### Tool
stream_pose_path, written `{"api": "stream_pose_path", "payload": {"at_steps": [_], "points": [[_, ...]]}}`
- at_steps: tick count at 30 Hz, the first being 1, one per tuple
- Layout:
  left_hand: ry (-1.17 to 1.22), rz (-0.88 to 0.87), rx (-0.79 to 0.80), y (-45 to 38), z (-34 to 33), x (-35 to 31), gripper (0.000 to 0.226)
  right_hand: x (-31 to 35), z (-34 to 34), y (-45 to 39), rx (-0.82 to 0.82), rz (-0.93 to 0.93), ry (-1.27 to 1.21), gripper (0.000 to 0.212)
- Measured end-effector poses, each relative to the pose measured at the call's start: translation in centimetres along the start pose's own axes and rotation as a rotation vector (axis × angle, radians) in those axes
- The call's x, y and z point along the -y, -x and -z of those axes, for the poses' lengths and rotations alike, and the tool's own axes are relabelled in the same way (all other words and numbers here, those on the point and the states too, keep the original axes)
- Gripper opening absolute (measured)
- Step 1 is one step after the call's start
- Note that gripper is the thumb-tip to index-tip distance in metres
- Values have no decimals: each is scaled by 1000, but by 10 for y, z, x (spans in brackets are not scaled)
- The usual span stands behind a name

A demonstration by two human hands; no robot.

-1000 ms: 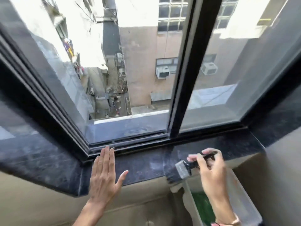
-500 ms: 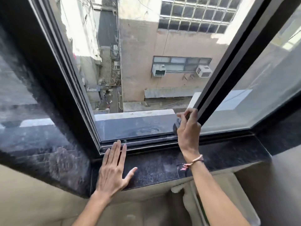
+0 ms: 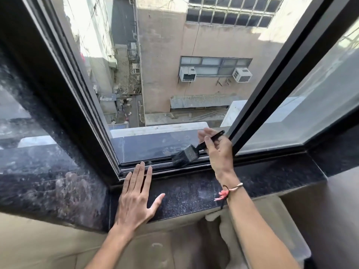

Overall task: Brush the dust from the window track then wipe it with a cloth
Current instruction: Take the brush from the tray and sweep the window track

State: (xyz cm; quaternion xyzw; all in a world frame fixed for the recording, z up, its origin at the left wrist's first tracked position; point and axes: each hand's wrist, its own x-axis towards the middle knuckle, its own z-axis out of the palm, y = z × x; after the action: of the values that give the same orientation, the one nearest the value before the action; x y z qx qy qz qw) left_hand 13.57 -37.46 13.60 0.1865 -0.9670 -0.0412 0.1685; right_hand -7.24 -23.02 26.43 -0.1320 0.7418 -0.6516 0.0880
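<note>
The window track runs along the bottom of the open sash, between the dark stone sill and the outer ledge, and the brush sits with its bristles down in it, close to the upright frame bar. The right hand closes around the black handle, fingers wrapped over it and thumb along the side, holding it slanted so the bristle head points down-left into the grooves; that angle looks chosen to sweep dust along the channel rather than across it. The left hand lies flat and open on the sill, fingertips reaching the track's near rail, most likely as a brace for leaning toward the opening. A pale bin stands below the sill on the right. No cloth is visible, so wiping seems yet to come.
</note>
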Motion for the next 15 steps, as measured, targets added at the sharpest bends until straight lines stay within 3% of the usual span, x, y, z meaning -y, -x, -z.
{"api": "stream_pose_path", "payload": {"at_steps": [2, 4, 6, 9, 12, 15], "points": [[-1, -3, 1, 0, 1, 0, 89, 1, 6, 1, -128, 92, 229, 22], [0, -1, 0, 0, 1, -1, 89, 2, 13, 1, -282, 206, 273, 23], [3, 0, 0, 0, 0, -1, 89, 1, 14, 1, -251, 220, 162, 23], [5, -5, -3, 0, 0, 0, 90, -2, 9, 3, -47, 64, 8, 25], [3, -5, 9, 1, -1, 0, 90, -11, 10, 1, -123, 14, 87, 27], [1, 0, 8, 1, -2, 0, 90, -15, 16, 2, -206, 34, -54, 34]]}}
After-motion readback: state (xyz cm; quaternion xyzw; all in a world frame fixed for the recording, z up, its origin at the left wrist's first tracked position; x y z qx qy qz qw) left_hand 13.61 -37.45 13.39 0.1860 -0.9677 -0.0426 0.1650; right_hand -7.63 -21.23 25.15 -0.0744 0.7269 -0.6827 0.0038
